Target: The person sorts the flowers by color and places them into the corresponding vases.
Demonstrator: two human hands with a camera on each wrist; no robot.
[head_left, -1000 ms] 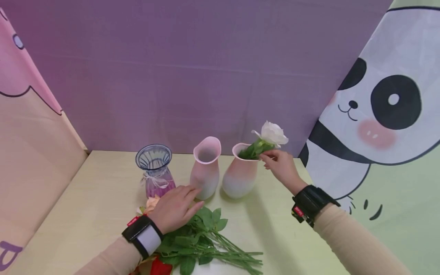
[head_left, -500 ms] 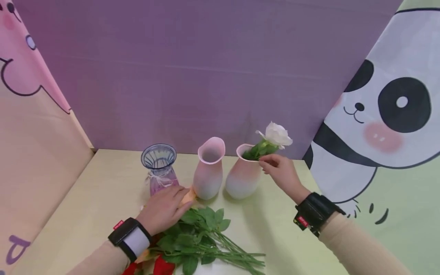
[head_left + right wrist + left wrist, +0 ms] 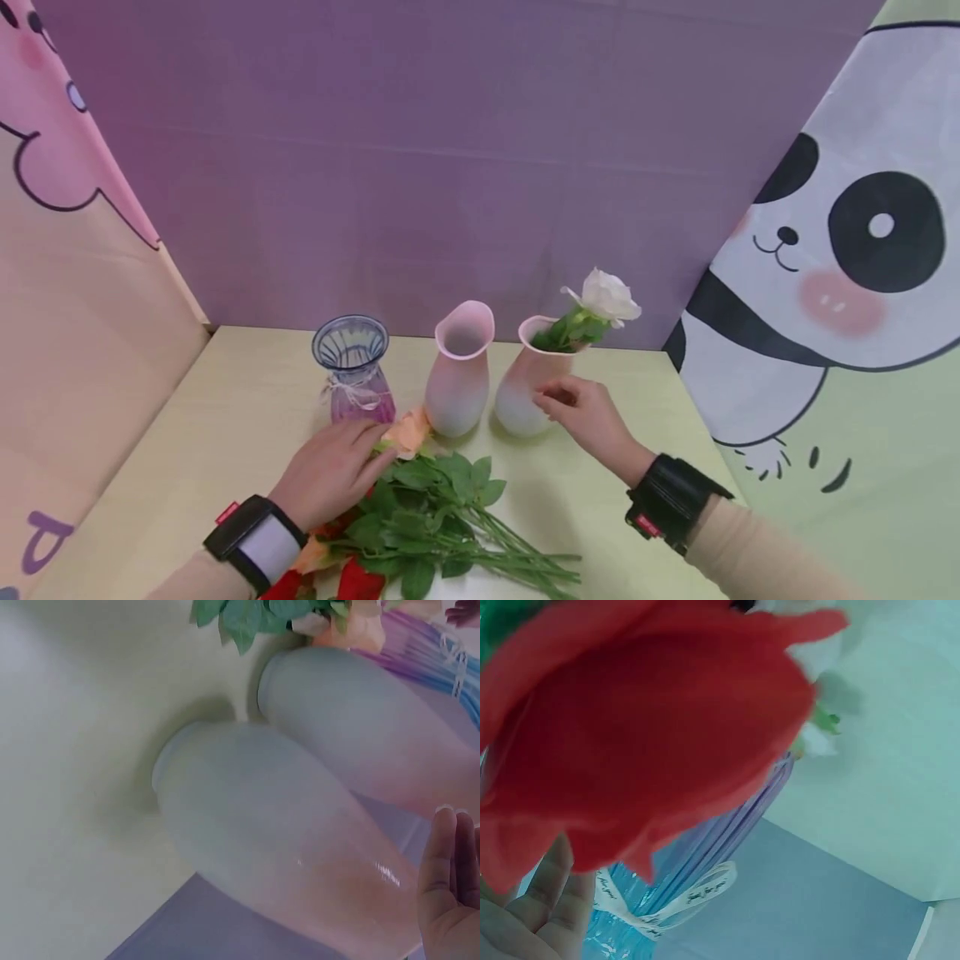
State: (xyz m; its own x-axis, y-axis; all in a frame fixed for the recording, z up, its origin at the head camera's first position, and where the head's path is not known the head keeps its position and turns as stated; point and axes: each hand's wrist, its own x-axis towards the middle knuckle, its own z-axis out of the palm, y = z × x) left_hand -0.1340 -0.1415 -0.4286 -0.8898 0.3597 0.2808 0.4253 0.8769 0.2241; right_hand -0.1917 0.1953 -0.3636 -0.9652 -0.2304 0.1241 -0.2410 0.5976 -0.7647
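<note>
A pale yellow surface holds everything. On it stand the right pink vase, the middle pink vase and a glass vase at the left. In front lies a pile of leafy stems. The left hand has its fingers stretched out beside a peach rose; I can't tell if they touch. The right hand is loose and holds nothing. A white rose leans out of the right pink vase. Putting it in looks done; next, I think, one more stem must be lifted without tangling. Only the left wrist view shows letters on the ribbon round the glass vase.
</note>
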